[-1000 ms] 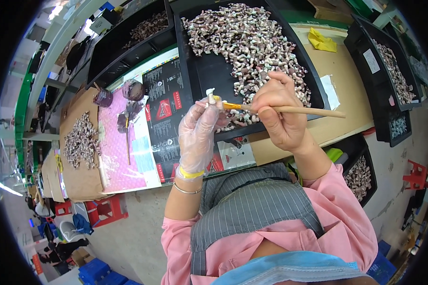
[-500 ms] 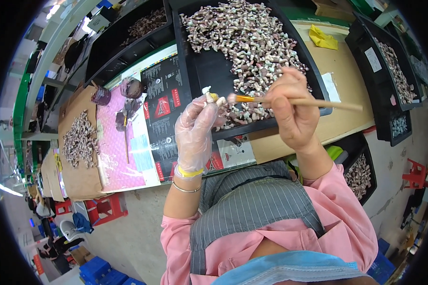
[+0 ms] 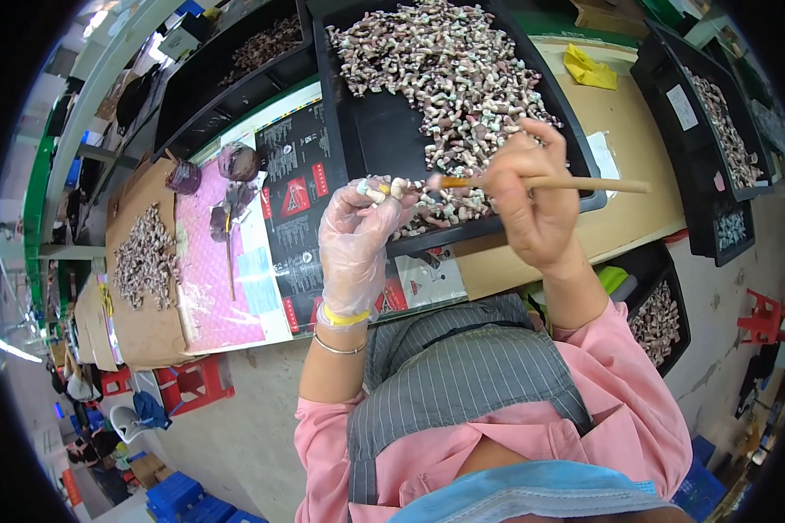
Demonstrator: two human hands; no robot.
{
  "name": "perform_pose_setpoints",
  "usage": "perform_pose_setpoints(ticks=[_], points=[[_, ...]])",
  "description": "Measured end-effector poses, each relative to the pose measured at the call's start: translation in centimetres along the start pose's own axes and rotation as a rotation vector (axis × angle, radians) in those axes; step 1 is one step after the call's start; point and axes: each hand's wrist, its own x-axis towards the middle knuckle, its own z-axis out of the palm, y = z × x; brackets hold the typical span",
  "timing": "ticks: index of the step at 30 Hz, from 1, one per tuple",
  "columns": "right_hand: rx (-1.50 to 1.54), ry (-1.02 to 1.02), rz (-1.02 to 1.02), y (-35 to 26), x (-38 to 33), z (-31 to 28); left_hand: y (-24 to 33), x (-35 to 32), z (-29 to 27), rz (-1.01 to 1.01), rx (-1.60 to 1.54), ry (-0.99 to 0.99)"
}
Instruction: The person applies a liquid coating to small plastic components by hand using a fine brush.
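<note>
My left hand (image 3: 355,240), in a clear plastic glove, is closed on a small pale figurine (image 3: 379,191) with a yellow spot, pinched at the fingertips. Bare and ungloved, my right hand (image 3: 536,200) grips a paintbrush (image 3: 584,183) with a light wooden handle. Its pinkish bristle tip points left, a short gap from the figurine. Both hands are over the near side of a large black tray (image 3: 384,144), where many small brown, white and pinkish figurines (image 3: 471,78) are heaped toward the far and right sides.
At left, two stained paint pots (image 3: 240,161) and another brush (image 3: 230,261) rest on pink bubble wrap (image 3: 205,301). More figurines (image 3: 146,254) are piled on brown cardboard. Black bins (image 3: 672,100) stand at right, near a yellow cloth (image 3: 590,67). Red stools (image 3: 196,383) are on the floor.
My left hand has turned the figurine from upright to lying more sideways. My right hand and the brush have shifted slightly; the brush tip is now a little farther from the figurine.
</note>
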Motion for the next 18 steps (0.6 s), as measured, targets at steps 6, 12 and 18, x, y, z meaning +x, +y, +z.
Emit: perform_pose_setpoints(ticks=[6,12,18], points=[[0.023,-0.092,-0.029,-0.7,0.6,0.7,0.3,0.0,0.5,-0.01,-0.006,0.034],[-0.025,-0.066,-0.056,-0.7,0.1,0.3,0.7,0.3,0.1,-0.072,-0.107,0.039],[-0.167,-0.086,-0.118,-0.8,-0.3,1.4,0.8,0.2,0.0,-0.116,-0.097,0.042]])
